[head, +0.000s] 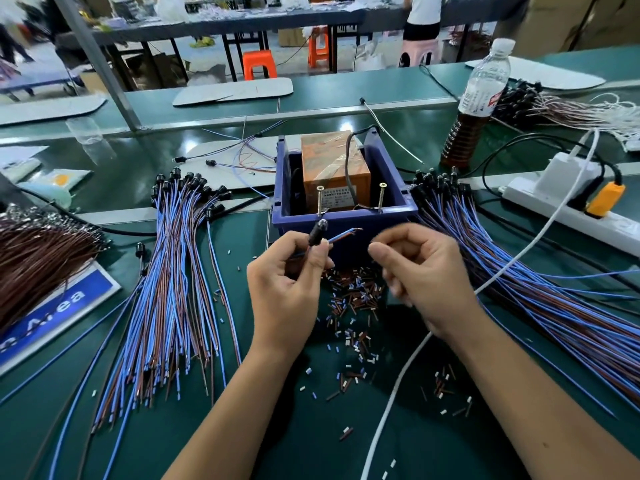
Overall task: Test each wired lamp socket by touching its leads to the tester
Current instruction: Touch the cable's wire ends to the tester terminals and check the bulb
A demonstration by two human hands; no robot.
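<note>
Fingers (pixel 320 251) of my left hand (pixel 287 289) are pinching a lamp socket (pixel 317 233), while my right hand (pixel 420 271) is curling loosely, its grasp blurred beyond telling.

Beyond our fingers to the right we see a plastic bottle (pixel 479 98) of brown liquid standing upright on the green desk (pixel 311 427). Nearer on that side lies a white power strip (pixel 568 216) with an orange plug (pixel 604 200) in it, and a white cable (pixel 398 386) runs below. Left of our fingers lies a blue sign (pixel 52 317). Far ahead stand orange stools (pixel 259 64).
</note>
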